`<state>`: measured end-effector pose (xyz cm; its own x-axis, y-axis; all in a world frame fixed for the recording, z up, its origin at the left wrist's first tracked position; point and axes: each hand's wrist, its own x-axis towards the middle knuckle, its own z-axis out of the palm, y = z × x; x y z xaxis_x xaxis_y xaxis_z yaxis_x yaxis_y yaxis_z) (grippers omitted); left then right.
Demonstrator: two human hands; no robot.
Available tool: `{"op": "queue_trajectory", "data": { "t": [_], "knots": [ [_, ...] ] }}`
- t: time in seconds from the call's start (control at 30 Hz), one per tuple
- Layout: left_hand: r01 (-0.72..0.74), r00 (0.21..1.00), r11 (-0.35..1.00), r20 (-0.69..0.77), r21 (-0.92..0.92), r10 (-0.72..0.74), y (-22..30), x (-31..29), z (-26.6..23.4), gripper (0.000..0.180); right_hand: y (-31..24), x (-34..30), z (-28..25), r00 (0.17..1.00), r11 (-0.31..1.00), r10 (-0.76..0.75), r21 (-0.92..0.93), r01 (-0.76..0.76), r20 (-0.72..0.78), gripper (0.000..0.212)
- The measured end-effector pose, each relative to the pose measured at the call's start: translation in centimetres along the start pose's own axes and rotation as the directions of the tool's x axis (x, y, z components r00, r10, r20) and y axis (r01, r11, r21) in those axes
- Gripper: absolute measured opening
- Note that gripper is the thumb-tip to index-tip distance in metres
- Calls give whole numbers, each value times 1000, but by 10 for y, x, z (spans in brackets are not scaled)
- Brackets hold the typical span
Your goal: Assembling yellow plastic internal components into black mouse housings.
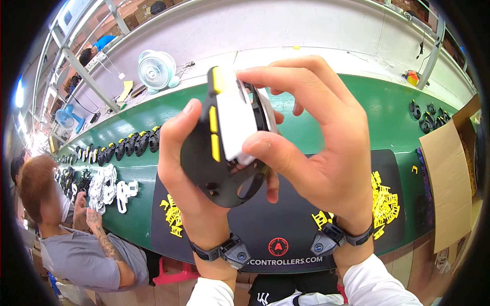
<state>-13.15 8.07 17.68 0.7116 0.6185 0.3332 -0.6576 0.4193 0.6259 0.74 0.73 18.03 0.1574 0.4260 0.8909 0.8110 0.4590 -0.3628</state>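
Note:
Raised above the bench, a black game controller shell (199,160) is tilted on its side, with several yellow inserts (214,125) along its edge. A white plastic part (236,117) sits against the shell. My left hand (176,158) is wrapped round the black shell, its thumb on the far side near the yellow inserts. My right hand (326,132) pinches the white part, thumb on its near face and index finger at its top edge. The other right fingers curl behind it, partly hidden. The shell's inner side is mostly out of sight.
Small yellow clips (385,204) lie heaped on the black mat (275,219), with more clips (174,219) at its left. Black shells (130,145) line the green bench beside white parts (104,188). A co-worker (87,255) sits left. A cardboard box (444,188) stands right; a fan (155,71) behind.

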Motion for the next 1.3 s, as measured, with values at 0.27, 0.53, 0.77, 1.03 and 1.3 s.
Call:
{"op": "queue_trajectory", "data": {
  "t": [0.27, 0.53, 0.77, 1.03, 1.3],
  "knots": [
    [110, 986, 993, -125, 31, -106, 7, 6, 10, 65, 5, 5, -13, 982, 983, -176, 61, 172, 68, 33],
    [122, 992, 990, -29, 68, -120, 8, 6, 8, 70, -2, 8, -14, 969, 967, -242, 91, 236, 54, 24],
    [125, 992, 988, -13, 90, -124, 11, 5, 6, 71, -2, 7, -8, 931, 931, -363, 34, 364, -33, 31],
    [82, 995, 996, 49, 32, -84, 11, 5, -1, 71, 3, 6, -4, 915, 917, -395, 17, 397, -82, 30],
    [81, 994, 994, 63, 76, -86, 13, 2, 3, 71, 2, 8, -13, 906, 906, -423, 3, 423, 10, 31]
  ]
}}
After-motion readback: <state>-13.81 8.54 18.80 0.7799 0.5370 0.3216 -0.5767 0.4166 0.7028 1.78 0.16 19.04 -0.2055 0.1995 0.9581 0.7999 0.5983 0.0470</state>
